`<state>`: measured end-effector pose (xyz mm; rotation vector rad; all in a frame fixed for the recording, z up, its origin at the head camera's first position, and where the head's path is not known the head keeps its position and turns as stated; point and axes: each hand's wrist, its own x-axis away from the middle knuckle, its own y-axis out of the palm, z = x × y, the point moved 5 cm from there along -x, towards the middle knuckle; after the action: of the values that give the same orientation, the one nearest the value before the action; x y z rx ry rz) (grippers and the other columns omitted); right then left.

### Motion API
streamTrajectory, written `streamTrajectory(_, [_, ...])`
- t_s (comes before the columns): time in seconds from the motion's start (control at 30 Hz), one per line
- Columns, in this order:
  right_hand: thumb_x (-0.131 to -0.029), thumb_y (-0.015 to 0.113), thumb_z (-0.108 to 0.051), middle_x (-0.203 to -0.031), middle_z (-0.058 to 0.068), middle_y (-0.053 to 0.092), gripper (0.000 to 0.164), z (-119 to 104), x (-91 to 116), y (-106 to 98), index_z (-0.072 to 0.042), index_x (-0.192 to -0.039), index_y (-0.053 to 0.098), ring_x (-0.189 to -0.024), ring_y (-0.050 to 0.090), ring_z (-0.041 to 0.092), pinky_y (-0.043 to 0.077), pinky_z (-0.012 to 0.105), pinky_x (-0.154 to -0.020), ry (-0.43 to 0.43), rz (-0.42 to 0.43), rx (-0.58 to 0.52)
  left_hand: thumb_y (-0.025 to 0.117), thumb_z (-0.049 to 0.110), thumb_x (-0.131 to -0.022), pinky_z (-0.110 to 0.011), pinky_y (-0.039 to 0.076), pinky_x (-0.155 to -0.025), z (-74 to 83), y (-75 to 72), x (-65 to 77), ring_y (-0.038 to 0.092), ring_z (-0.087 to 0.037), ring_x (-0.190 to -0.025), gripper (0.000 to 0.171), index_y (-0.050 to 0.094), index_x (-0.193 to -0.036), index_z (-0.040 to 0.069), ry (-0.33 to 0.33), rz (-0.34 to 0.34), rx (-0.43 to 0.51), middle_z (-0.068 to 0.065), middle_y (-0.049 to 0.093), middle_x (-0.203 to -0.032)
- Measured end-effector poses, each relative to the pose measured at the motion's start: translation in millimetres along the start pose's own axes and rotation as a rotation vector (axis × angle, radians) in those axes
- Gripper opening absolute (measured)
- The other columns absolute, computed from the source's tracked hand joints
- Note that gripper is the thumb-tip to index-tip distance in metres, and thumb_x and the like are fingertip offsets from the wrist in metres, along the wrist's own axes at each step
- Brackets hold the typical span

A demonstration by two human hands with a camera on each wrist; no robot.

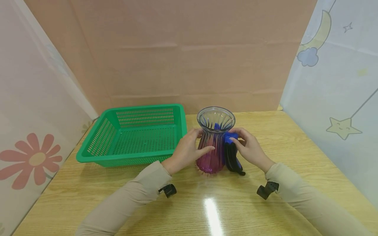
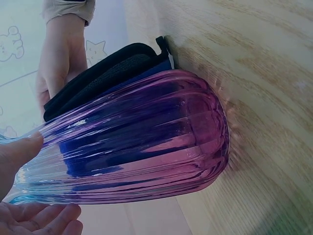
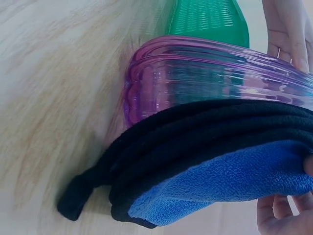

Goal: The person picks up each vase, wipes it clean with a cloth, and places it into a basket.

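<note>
A ribbed glass vase point(image 1: 210, 159), clear at the flared rim and purple-pink towards the base, stands upright on the table. My left hand point(image 1: 186, 149) holds it from the left, thumb across the front below the neck. Against its right side is a folded blue cloth point(image 3: 234, 176) with thick black edging and a small black loop at the lower end. My right hand point(image 1: 251, 148) grips this cloth near its top, thumb in front. Through the glass in the left wrist view, the cloth's blue shows behind the vase point(image 2: 195, 142).
To the left of the vase, close to my left hand, sits a green perforated plastic basket point(image 1: 113, 158) on the wooden table point(image 1: 183, 209). A brown paper backdrop point(image 1: 177, 72) stands behind, with patterned sheets point(image 1: 333, 85) on both sides.
</note>
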<state>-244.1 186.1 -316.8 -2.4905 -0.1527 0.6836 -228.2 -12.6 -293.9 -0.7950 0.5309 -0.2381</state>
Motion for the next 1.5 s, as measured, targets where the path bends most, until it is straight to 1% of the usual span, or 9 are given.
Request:
streamTrajectory(0.33, [-0.093, 0.054, -0.003, -0.112, 0.020, 0.060, 0.023, -4, -6, -4, 0.006, -0.114, 0.054, -0.094, 0.051, -0.014, 0.048, 0.009, -0.080, 0.030, -0.003, 0.033, 0.071, 0.033, -0.082, -0.037, 0.051, -0.093, 0.0, -0.1, 0.5, 0.059, -0.022, -0.109, 0.056, 0.052, -0.126, 0.004, -0.001, 0.005, 0.006, -0.010, 0.060, -0.115])
streamTrajectory(0.53, [-0.093, 0.053, -0.003, -0.113, 0.020, 0.060, 0.025, -10, -8, -6, 0.006, -0.116, 0.053, -0.094, 0.050, -0.016, 0.045, 0.004, -0.080, 0.020, 0.005, 0.016, 0.072, 0.033, -0.081, -0.037, 0.051, -0.094, -0.7, 0.4, 0.6, 0.059, -0.022, -0.110, 0.058, 0.051, -0.128, 0.005, -0.019, -0.003, 0.013, -0.009, 0.059, -0.117])
streamTrajectory(0.8, [-0.091, 0.053, 0.002, -0.109, 0.022, 0.059, 0.023, -18, -12, -10, 0.011, -0.113, 0.052, -0.092, 0.051, -0.014, 0.045, 0.002, -0.080, 0.009, 0.038, -0.029, 0.071, 0.033, -0.081, -0.037, 0.051, -0.093, -0.8, 0.5, 0.8, 0.058, -0.021, -0.110, 0.058, 0.051, -0.128, 0.005, -0.003, 0.007, 0.007, -0.009, 0.059, -0.117])
streamTrajectory(0.87, [-0.092, 0.053, 0.000, -0.106, 0.017, 0.060, 0.023, -20, -13, -12, 0.010, -0.112, 0.053, -0.092, 0.053, -0.010, 0.045, 0.002, -0.080, 0.005, 0.048, -0.032, 0.072, 0.033, -0.081, -0.038, 0.051, -0.094, -0.4, 0.3, 1.0, 0.058, -0.021, -0.111, 0.058, 0.051, -0.128, 0.006, 0.000, 0.009, 0.010, -0.009, 0.059, -0.117])
streamTrajectory(1.03, [-0.093, 0.054, -0.006, -0.101, -0.010, 0.056, 0.025, -25, -14, -17, 0.010, -0.112, 0.053, -0.090, 0.056, -0.003, 0.048, 0.004, -0.079, -0.005, 0.082, -0.061, 0.072, 0.033, -0.081, -0.038, 0.051, -0.093, -0.2, 0.6, 0.8, 0.058, -0.021, -0.111, 0.058, 0.051, -0.129, 0.006, -0.001, 0.005, 0.018, -0.009, 0.059, -0.117])
streamTrajectory(1.13, [-0.092, 0.054, -0.003, -0.100, -0.021, 0.053, 0.025, -27, -15, -20, 0.011, -0.114, 0.053, -0.090, 0.055, -0.006, 0.048, 0.003, -0.078, -0.017, 0.098, -0.068, 0.072, 0.033, -0.081, -0.038, 0.051, -0.094, -0.5, 0.9, 0.6, 0.058, -0.022, -0.111, 0.059, 0.051, -0.129, 0.005, -0.011, -0.002, 0.017, -0.009, 0.059, -0.117])
streamTrajectory(1.27, [-0.091, 0.052, 0.005, -0.100, -0.025, 0.054, 0.024, -29, -16, -24, 0.012, -0.114, 0.052, -0.088, 0.054, -0.009, 0.048, 0.003, -0.077, -0.041, 0.116, -0.107, 0.072, 0.033, -0.081, -0.038, 0.050, -0.095, -0.8, 1.2, 0.6, 0.057, -0.022, -0.111, 0.060, 0.050, -0.130, 0.005, -0.020, -0.010, 0.018, -0.009, 0.059, -0.118])
streamTrajectory(1.37, [-0.090, 0.051, 0.008, -0.102, -0.024, 0.056, 0.024, -31, -18, -27, 0.013, -0.114, 0.052, -0.087, 0.054, -0.007, 0.049, 0.005, -0.077, -0.067, 0.133, -0.152, 0.071, 0.033, -0.082, -0.038, 0.050, -0.095, -0.6, 1.0, 0.7, 0.057, -0.021, -0.111, 0.060, 0.050, -0.130, 0.005, -0.020, -0.011, 0.021, -0.009, 0.058, -0.118])
streamTrajectory(1.5, [-0.090, 0.051, 0.008, -0.105, -0.024, 0.057, 0.025, -31, -20, -30, 0.013, -0.114, 0.052, -0.089, 0.056, -0.006, 0.049, 0.005, -0.078, -0.091, 0.147, -0.178, 0.071, 0.034, -0.082, -0.038, 0.050, -0.094, -0.5, 0.8, 0.9, 0.058, -0.021, -0.111, 0.059, 0.050, -0.130, 0.005, -0.017, -0.009, 0.015, -0.009, 0.058, -0.118])
